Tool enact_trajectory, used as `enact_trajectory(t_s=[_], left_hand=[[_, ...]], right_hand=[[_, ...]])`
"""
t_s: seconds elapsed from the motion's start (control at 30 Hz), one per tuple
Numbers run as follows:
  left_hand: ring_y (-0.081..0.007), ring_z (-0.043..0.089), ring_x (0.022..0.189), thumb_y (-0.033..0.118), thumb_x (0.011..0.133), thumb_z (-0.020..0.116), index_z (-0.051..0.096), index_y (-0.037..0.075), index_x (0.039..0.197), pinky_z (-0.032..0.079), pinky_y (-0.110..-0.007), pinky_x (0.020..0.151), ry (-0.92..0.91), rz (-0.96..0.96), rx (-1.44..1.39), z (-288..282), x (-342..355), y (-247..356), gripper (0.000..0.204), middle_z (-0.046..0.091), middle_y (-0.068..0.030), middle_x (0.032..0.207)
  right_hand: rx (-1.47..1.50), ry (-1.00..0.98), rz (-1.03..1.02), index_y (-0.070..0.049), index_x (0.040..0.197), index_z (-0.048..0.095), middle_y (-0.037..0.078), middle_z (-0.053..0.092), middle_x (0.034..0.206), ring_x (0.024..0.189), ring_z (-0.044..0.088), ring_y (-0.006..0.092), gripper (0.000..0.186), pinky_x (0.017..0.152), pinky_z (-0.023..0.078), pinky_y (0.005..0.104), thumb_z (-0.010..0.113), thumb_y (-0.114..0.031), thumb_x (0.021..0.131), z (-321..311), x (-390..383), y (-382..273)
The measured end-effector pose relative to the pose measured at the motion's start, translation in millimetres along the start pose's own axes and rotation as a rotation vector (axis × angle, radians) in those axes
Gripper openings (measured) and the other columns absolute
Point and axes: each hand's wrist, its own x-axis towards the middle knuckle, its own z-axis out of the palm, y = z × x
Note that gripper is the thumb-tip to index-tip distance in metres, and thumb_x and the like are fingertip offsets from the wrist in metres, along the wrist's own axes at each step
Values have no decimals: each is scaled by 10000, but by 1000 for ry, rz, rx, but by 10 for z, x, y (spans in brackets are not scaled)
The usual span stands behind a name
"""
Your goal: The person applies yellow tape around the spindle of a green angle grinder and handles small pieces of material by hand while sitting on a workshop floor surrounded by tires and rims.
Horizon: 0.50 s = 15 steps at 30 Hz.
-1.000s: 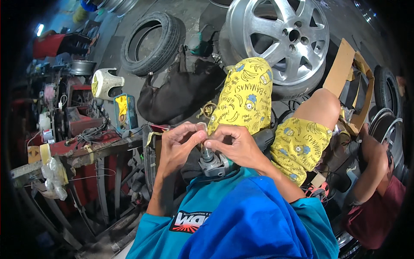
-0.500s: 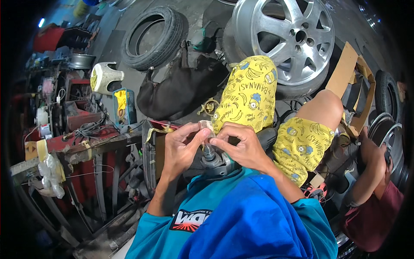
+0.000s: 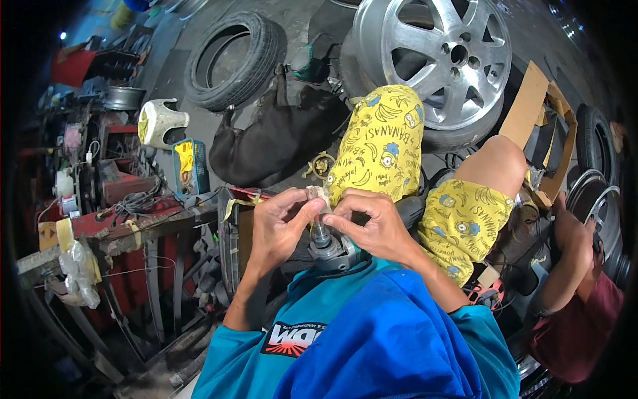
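A small pale part (image 3: pixel 316 194) is pinched between the fingertips of the left hand (image 3: pixel 278 229) and the right hand (image 3: pixel 373 226), both closed on it, just above the lap. Directly beneath stands a grey tool (image 3: pixel 330 249), its shaft upright towards the part and equally near both hands.

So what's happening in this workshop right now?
A person in a blue shirt and yellow patterned shorts sits among tyres and wheels. Both the left hand and the right hand pinch a small pale wrapped piece atop a grey metal cylindrical part held at the lap. A silver alloy wheel and a black rubber tyre lie on the floor ahead. Another person's arm shows at the right.
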Motion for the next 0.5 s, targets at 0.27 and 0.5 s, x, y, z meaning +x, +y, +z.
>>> enact_trajectory(t_s=[0.27, 0.5], left_hand=[[-71, 656, 795, 35, 946, 812, 730, -35, 997, 534, -233, 726, 14, -9, -46, -18, 36, -18, 120, 741, -38, 876], [-54, 639, 772, 29, 901, 859, 649, 47, 868, 528, -238, 705, -27, -84, -49, -83, 76, -22, 213, 698, 4, 818]], right_hand=[[-125, -6, -86, 15, 873, 680, 130, 628, 785, 691, 631, 322, 194, 628, 490, 425, 817, -120, 899, 54, -13, -58], [-247, 117, -99, 10, 845, 657, 134, 619, 783, 705, 643, 330, 251, 631, 502, 425, 859, -138, 846, 262, -72, -187]])
